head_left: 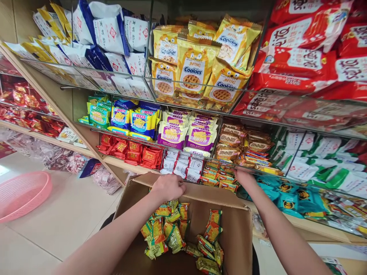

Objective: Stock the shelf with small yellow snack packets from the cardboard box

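A cardboard box (235, 229) stands open below the shelves, with several small yellow-green and orange snack packets (174, 231) lying loose inside. My left hand (169, 187) is closed with its fingers curled at the box's far rim. Packets of the same colours (210, 175) fill a low shelf compartment just beyond that rim. My right hand (243, 177) reaches to the right side of this compartment, under the brown-wrapped snacks (229, 143). The shelf edge hides its fingers, so I cannot see what they hold.
Glass dividers and ledges (183, 82) front the shelves. Around the compartment are red packets (151, 156), white packets (182, 168), and teal packets (289, 198). Higher up are yellow cookie bags (195, 68) and red bags (301, 57). A pink basket (25, 194) sits on the floor at left.
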Demonstrator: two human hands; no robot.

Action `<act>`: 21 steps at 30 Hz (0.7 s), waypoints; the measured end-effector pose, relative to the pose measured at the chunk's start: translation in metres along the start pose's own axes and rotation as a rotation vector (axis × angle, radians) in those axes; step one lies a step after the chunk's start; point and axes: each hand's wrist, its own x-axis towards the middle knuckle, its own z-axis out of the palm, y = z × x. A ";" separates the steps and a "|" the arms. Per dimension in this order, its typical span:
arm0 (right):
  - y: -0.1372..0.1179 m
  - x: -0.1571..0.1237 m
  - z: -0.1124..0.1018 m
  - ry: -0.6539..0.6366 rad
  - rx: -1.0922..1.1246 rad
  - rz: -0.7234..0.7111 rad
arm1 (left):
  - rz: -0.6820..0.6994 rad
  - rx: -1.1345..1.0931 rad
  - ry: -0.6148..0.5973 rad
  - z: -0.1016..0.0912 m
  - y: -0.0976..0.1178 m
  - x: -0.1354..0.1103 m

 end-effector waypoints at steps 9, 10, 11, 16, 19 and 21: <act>-0.004 -0.008 0.009 0.075 -0.157 0.040 | -0.009 0.001 0.000 0.000 0.000 0.000; -0.003 -0.009 0.010 0.083 -0.155 0.024 | -0.010 -0.001 0.001 0.000 0.001 -0.001; -0.003 -0.010 0.011 0.091 -0.152 0.005 | -0.010 -0.003 0.003 0.000 0.001 -0.001; -0.006 -0.012 0.009 0.146 -0.130 -0.027 | -0.010 -0.010 0.007 0.000 0.001 -0.001; -0.008 -0.014 0.005 0.201 -0.026 -0.014 | -0.015 -0.007 0.006 0.001 0.000 0.000; -0.008 -0.022 -0.001 0.205 0.143 0.032 | -0.011 -0.004 0.009 0.001 0.000 0.000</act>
